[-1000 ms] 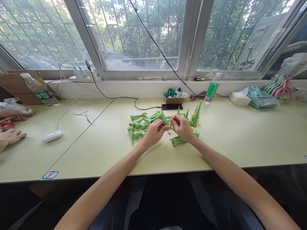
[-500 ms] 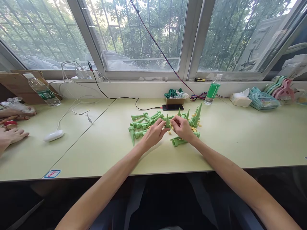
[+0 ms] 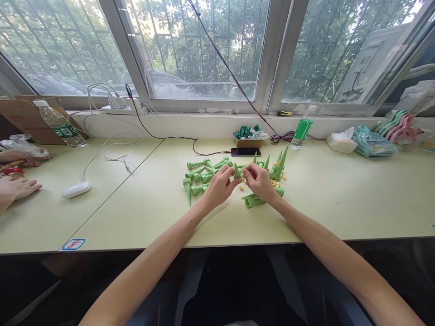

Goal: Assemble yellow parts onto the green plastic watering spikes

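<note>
Between the thumb and fingers of my left hand (image 3: 219, 186) is a green plastic plant-watering spike (image 3: 237, 172), its tip pointing up. Close beside it, my right hand (image 3: 258, 181) is closed in a pinch near the spike; whatever its fingertips hold is hidden. Several green spikes and tubes (image 3: 196, 189) lie heaped to the left of my hands. More green spikes (image 3: 281, 166) stand upright behind my right hand, with small yellow plastic pieces (image 3: 276, 183) around them. Below that hand a green tube (image 3: 252, 201) lies on its side.
A phone (image 3: 245, 152) on a cable and a small box (image 3: 248, 143) sit behind the pile. Bottles stand left (image 3: 64, 129) and right (image 3: 302, 129). Another person's hands (image 3: 20, 188) rest at the table's left end. Tissues (image 3: 341, 141) and packed hangers (image 3: 374, 142) are at right.
The spike in my left hand tilts slightly more to the left. Both hands stay close together in almost the same place, and the view has shifted a little.
</note>
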`<state>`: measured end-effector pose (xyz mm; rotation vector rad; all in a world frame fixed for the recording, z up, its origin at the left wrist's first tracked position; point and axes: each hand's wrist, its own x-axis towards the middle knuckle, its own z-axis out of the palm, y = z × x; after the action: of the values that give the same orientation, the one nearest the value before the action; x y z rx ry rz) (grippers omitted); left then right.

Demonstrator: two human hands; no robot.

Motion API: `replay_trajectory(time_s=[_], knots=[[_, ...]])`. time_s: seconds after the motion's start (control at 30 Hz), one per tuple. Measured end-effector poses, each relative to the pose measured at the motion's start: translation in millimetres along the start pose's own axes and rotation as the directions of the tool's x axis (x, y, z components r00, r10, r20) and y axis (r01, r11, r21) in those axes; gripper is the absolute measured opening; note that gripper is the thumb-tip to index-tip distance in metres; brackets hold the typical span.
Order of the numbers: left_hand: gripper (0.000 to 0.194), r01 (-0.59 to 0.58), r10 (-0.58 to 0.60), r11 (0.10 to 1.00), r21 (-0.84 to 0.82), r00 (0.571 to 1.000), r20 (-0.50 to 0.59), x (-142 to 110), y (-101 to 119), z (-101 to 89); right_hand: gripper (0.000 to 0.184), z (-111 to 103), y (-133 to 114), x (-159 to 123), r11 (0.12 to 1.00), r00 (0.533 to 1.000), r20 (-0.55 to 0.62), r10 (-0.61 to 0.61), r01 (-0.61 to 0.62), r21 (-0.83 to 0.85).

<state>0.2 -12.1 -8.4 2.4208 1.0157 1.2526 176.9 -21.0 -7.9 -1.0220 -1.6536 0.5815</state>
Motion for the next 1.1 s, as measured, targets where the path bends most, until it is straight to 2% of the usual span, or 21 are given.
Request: replay_trajectory(time_s=[0.07, 0.17, 0.27, 0.37, 0.47, 0.57, 0.77, 0.93, 1.0, 1.1], knots=[[0.026, 0.07, -0.07, 0.996, -0.05, 0.998, 0.003, 1, 4, -1.9, 0.03, 0, 0, 0, 1.0, 1.0, -0.011, -0.005, 0.005, 0.002], [0.036, 0.224, -0.214, 0.955, -0.193, 0.974, 0.074, 3, 10, -6.0, 0.03, -1, 1, 0, 1.0, 1.0, -0.026, -0.005, 0.006, 0.014], [0.044, 0.371, -0.32, 0.855, -0.362, 0.927, 0.196, 4, 12, -8.4, 0.031, -1, 1, 0, 1.0, 0.999, -0.035, 0.001, 0.0, 0.024], [0.051, 0.493, -0.383, 0.716, -0.494, 0.869, 0.313, 6, 12, -8.4, 0.031, -1, 2, 0, 1.0, 0.999, -0.037, -0.004, 0.005, 0.013], [0.051, 0.572, -0.439, 0.602, -0.557, 0.82, 0.368, 7, 15, -9.4, 0.031, -1, 2, 0, 1.0, 0.999, -0.032, -0.015, 0.014, -0.006], [0.046, 0.634, -0.461, 0.545, -0.549, 0.773, 0.436, 8, 17, -12.1, 0.03, -1, 0, -1, 0.999, 0.999, -0.026, -0.031, 0.03, -0.023], [0.048, 0.778, -0.485, 0.388, -0.494, 0.628, 0.609, 7, 11, -13.7, 0.032, -2, -4, -2, 0.998, 0.999, 0.0, -0.04, 0.04, -0.04], [0.058, 0.837, -0.422, 0.251, -0.486, 0.546, 0.723, 7, 9, -14.9, 0.033, -2, -5, -3, 0.999, 0.999, 0.008, -0.035, 0.035, -0.022], [0.058, 0.852, -0.373, 0.188, -0.489, 0.523, 0.767, 7, 8, -15.9, 0.033, -2, -6, -3, 0.999, 0.999, 0.017, -0.032, 0.032, -0.009], [0.054, 0.849, -0.352, 0.134, -0.511, 0.522, 0.777, 6, 5, -16.2, 0.033, -3, -7, -3, 1.0, 0.999, 0.025, -0.027, 0.027, 0.009]])
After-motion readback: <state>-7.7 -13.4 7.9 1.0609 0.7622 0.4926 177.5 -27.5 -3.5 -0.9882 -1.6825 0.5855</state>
